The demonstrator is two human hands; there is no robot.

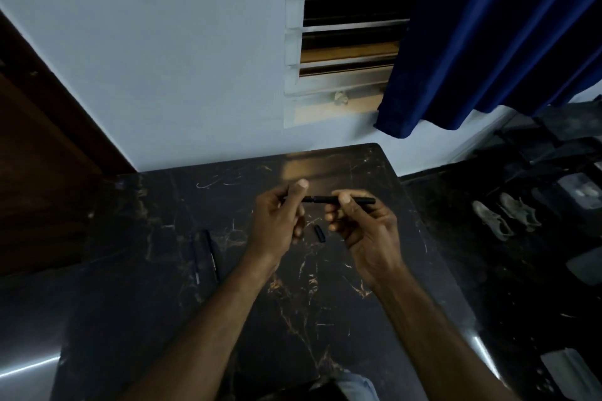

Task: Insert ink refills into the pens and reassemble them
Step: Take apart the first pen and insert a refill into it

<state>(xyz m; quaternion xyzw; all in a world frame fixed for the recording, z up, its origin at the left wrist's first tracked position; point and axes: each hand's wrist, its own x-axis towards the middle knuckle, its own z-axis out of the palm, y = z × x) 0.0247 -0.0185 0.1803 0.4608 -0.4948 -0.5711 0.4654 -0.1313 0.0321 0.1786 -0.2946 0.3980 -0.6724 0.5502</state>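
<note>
Here, head view: a dark, glossy table (156, 270) of black marble pattern with pale gold veining, its far edge set against a light wall. Both forearms reach over the near edge toward the middle of the table. The left hand (280, 218) is raised above the surface, thumb and forefinger pinched on the slim front piece of a black pen (325, 199); whether that piece is a refill or a tip section cannot be told in the dim light. The right hand (361, 225) is closed round the pen's matte, cylindrical barrel, thumb pressed on top, with the barrel's end projecting toward the right edge. The pen is held level, clear of the table, between the two hands.

On the table below the hands, between them, lies a short black cap-like piece (320, 233), tilted. Nearer the left edge lie two slender pens (205, 255) side by side, one dark blue, one black, roughly parallel and almost touching.

Beyond the far edge: a barred window (351, 42) and a deep blue curtain (488, 36) with soft folds. No container is visible on the table.
</note>
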